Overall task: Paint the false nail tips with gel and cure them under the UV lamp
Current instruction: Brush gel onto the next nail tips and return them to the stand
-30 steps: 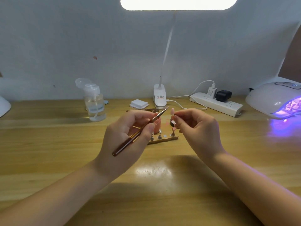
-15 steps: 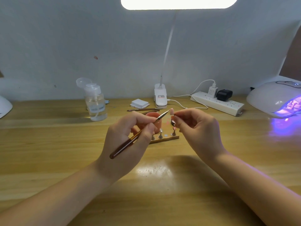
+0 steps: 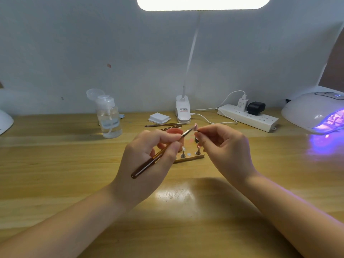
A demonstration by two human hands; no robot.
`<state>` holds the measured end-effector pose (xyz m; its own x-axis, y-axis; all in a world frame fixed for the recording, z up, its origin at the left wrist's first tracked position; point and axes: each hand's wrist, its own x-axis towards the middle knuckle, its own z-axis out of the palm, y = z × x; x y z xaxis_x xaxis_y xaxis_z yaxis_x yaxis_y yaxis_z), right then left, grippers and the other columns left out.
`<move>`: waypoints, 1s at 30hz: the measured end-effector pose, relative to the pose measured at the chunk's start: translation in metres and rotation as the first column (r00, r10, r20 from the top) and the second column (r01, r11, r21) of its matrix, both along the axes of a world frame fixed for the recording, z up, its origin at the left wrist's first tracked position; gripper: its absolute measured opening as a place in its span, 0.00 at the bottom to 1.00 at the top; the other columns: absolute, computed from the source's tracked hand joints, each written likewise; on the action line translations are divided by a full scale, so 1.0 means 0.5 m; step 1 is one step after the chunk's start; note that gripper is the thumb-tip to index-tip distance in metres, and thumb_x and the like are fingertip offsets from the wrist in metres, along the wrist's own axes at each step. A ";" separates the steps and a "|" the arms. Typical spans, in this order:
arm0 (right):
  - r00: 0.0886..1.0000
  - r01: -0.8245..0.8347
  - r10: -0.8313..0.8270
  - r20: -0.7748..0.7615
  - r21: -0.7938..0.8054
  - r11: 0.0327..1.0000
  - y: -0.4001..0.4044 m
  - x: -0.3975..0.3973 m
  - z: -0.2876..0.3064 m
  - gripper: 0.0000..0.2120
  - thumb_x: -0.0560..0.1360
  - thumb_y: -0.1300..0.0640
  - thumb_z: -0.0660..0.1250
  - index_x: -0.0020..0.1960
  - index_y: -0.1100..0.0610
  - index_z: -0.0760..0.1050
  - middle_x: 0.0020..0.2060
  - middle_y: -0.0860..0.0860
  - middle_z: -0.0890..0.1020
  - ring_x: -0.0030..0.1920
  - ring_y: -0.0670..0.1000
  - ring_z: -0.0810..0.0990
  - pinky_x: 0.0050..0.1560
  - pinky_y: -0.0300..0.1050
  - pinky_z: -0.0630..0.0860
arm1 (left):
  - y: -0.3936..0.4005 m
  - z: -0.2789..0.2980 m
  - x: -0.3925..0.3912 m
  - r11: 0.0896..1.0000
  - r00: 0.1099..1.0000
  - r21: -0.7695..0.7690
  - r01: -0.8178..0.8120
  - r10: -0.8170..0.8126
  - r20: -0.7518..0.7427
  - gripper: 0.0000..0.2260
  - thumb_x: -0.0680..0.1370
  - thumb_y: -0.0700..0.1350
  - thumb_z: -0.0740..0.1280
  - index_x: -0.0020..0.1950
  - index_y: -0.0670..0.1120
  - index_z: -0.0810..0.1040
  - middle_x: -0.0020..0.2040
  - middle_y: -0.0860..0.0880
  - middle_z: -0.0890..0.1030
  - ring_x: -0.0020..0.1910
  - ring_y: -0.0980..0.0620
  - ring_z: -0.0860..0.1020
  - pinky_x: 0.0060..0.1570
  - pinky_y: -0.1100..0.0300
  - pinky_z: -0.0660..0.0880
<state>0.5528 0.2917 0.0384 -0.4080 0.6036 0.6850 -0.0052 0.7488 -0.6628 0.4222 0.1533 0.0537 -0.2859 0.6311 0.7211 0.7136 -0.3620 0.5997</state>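
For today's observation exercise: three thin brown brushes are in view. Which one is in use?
The brown-handled brush gripped by the left hand, its tip at the pink nail tip. The other two brushes lie on the wooden table.

A pump bottle (image 3: 109,118), desk lamp (image 3: 183,110) and power strip (image 3: 247,117) line the wall.

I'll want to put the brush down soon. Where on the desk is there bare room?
Bare wood lies left of the left hand, in front of the clear bottle, and between the right hand and the UV lamp. It is crowded behind the hands, around the nail stand.
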 end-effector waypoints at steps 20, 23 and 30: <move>0.999 -0.033 0.033 0.000 -0.014 0.999 0.006 -0.004 -0.009 0.05 0.74 0.64 0.71 0.49 0.59 0.82 0.37 0.50 0.84 0.37 0.49 0.83 0.40 0.51 0.81 | 0.003 -0.005 0.001 0.996 0.987 -0.012 0.094 -0.092 0.136 0.03 0.76 0.45 0.67 0.48 0.51 0.80 0.43 0.58 0.84 0.42 0.59 0.81 0.39 0.72 0.72; 0.999 -0.031 0.032 0.009 -0.013 0.999 0.008 -0.002 -0.010 0.05 0.74 0.64 0.71 0.50 0.59 0.82 0.37 0.50 0.84 0.38 0.50 0.83 0.40 0.52 0.81 | -0.001 -0.005 -0.003 0.994 0.985 -0.011 0.108 -0.105 0.134 0.07 0.74 0.49 0.65 0.44 0.48 0.80 0.40 0.55 0.83 0.41 0.55 0.81 0.39 0.66 0.74; 0.999 -0.034 0.034 0.002 -0.017 0.999 0.007 -0.004 -0.011 0.05 0.74 0.64 0.71 0.49 0.59 0.83 0.37 0.51 0.84 0.38 0.52 0.83 0.40 0.55 0.80 | 0.004 -0.007 -0.003 0.994 0.979 -0.029 0.102 -0.095 0.182 0.04 0.75 0.46 0.67 0.46 0.48 0.81 0.40 0.54 0.84 0.42 0.55 0.82 0.39 0.65 0.76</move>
